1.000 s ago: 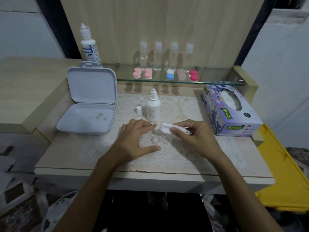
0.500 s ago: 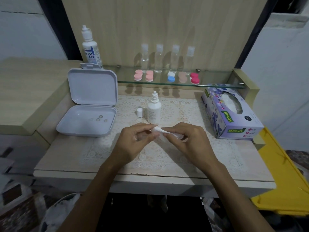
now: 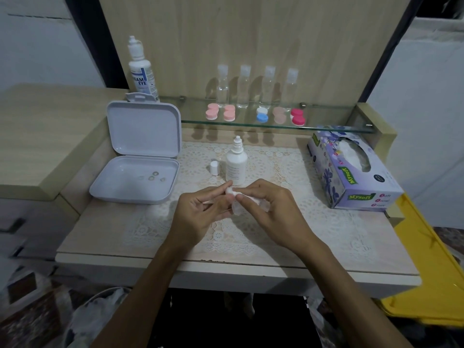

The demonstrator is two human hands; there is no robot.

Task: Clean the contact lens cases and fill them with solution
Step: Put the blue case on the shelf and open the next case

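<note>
Both hands meet above the middle of the lace-covered bench [image 3: 276,237]; the left hand [image 3: 198,217] has its grip curled round a small clear contact lens case [image 3: 237,208], mostly hidden by fingers, while the right hand [image 3: 273,209] pinches a wad of white tissue [image 3: 230,191] against it; just beyond them stands a white dropper bottle [image 3: 236,164] with its small white cap [image 3: 214,168] beside it on the left; far left lies an open white plastic box [image 3: 140,156] holding small rings; to the right sits a purple tissue box [image 3: 351,169]; on the far glass shelf [image 3: 326,125] stand a tall solution bottle [image 3: 140,69], four clear bottles [image 3: 256,86] and coloured lens cases [image 3: 256,115].
</note>
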